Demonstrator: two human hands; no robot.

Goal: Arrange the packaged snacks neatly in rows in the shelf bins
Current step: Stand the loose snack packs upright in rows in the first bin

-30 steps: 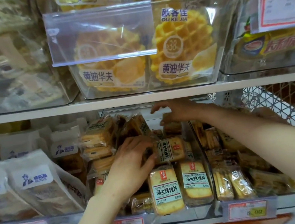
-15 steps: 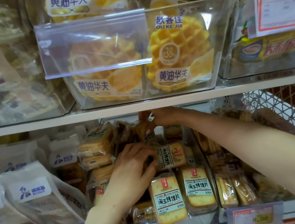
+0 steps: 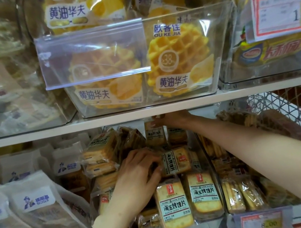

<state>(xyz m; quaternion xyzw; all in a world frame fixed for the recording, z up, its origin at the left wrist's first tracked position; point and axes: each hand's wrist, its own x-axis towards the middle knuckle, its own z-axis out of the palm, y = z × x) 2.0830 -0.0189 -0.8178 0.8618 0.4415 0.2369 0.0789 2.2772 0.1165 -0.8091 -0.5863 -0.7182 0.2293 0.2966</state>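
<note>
clear plastic wrap is noted on the bun-slice packets in the lower shelf bin (image 3: 209, 163). upright packet (image 3: 154, 136), at the bin's back, is pinched at its top by the right hand (image 3: 168, 119), just under the shelf board (image 3: 87, 125). sideways packet (image 3: 176, 161), mid-bin, is gripped at its left edge by the curled left hand (image 3: 136, 174). two front packets (image 3: 173, 204) are stood side by side, labels forward.

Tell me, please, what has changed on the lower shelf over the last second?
The right hand moved left at the back of the bin and took hold of the rear packet by its top edge. The left hand stays gripping the sideways packet; the front row is unchanged.
</note>
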